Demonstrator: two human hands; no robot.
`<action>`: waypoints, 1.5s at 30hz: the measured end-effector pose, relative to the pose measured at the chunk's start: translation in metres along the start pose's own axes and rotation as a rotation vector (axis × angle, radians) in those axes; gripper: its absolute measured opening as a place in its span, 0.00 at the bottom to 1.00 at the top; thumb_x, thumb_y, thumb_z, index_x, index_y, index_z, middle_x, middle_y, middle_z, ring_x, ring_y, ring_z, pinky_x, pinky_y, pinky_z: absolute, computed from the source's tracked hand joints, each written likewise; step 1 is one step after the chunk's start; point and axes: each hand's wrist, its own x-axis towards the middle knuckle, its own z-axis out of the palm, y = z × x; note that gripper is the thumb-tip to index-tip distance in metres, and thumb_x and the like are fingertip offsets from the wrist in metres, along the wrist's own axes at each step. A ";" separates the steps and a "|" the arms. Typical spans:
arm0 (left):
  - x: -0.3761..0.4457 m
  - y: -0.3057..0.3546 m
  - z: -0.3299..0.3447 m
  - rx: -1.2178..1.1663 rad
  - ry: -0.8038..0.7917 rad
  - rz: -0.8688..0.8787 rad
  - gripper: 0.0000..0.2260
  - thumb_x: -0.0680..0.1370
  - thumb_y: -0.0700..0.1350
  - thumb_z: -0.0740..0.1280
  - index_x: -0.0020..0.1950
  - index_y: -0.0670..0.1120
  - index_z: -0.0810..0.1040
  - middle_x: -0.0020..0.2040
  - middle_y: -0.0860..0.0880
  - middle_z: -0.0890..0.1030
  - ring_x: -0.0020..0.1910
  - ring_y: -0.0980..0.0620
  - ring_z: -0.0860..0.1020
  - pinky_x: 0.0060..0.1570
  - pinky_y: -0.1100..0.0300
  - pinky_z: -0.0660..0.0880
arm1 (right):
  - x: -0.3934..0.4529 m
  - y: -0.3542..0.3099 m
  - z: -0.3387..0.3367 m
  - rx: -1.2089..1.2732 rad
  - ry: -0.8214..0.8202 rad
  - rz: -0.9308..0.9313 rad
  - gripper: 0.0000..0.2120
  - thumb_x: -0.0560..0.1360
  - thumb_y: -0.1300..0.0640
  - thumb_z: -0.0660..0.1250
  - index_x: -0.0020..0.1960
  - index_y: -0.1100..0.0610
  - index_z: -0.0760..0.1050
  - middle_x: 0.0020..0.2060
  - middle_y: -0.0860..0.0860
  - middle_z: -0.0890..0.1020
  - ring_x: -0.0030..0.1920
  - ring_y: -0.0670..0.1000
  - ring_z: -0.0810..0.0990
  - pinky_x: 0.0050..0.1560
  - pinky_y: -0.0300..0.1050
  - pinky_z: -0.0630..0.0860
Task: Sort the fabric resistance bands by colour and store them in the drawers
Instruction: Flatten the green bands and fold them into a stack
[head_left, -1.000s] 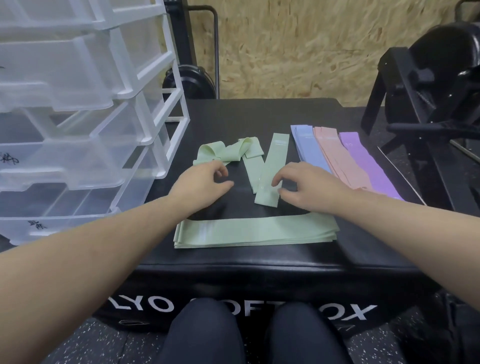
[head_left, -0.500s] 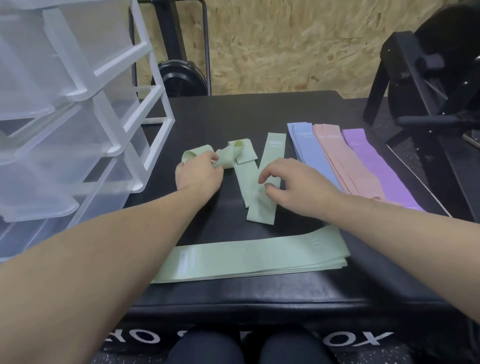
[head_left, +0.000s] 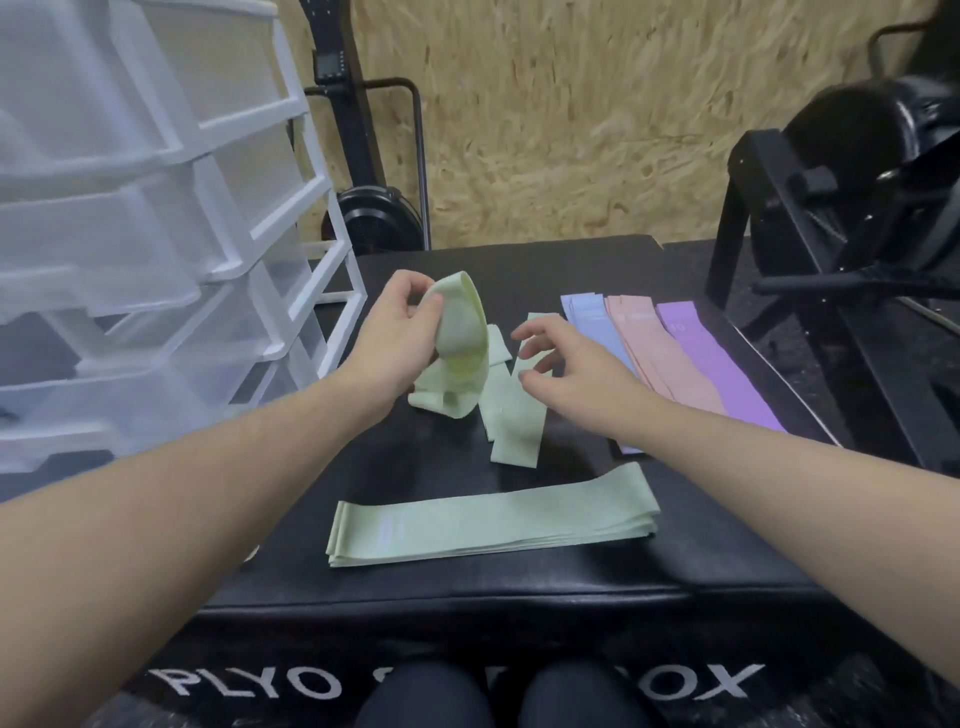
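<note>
Gym: black plyo soft box (head_left: 467, 597) as worktop, weight plate (head_left: 376, 218) far left, exercise machine (head_left: 857, 208) right, chipboard wall (head_left: 571, 104).

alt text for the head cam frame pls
The left hand lifts a crumpled green band off a black plyo box while the right hand hovers open over two flat green bands. A green stack lies nearer; blue, pink and purple bands lie right, clear drawers left.

Soft, even indoor light is falling from above, casting only faint shadows. A dull sheen is showing on the black surface (head_left: 519, 577). Wide-angle distortion is bending the drawers (head_left: 130, 208), and slight blur is softening the fingers (head_left: 530, 340).
</note>
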 end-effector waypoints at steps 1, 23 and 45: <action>-0.004 0.011 -0.003 -0.014 0.004 0.011 0.05 0.84 0.48 0.59 0.56 0.50 0.73 0.39 0.52 0.76 0.29 0.62 0.74 0.29 0.67 0.70 | -0.003 -0.007 -0.001 0.019 0.012 -0.004 0.16 0.76 0.55 0.66 0.61 0.42 0.71 0.51 0.41 0.77 0.51 0.47 0.79 0.49 0.42 0.75; -0.133 0.132 -0.078 -0.368 -0.090 0.028 0.04 0.85 0.46 0.60 0.55 0.47 0.72 0.49 0.47 0.81 0.40 0.49 0.85 0.38 0.53 0.82 | -0.117 -0.148 -0.038 0.292 0.006 0.022 0.10 0.80 0.50 0.68 0.55 0.56 0.81 0.49 0.50 0.86 0.43 0.43 0.82 0.45 0.35 0.76; -0.175 0.118 -0.095 -0.170 -0.103 0.075 0.06 0.83 0.47 0.64 0.60 0.53 0.74 0.37 0.54 0.83 0.33 0.53 0.80 0.26 0.63 0.72 | -0.144 -0.143 -0.041 0.195 0.288 0.134 0.07 0.76 0.42 0.64 0.46 0.43 0.77 0.43 0.54 0.84 0.37 0.51 0.79 0.40 0.49 0.75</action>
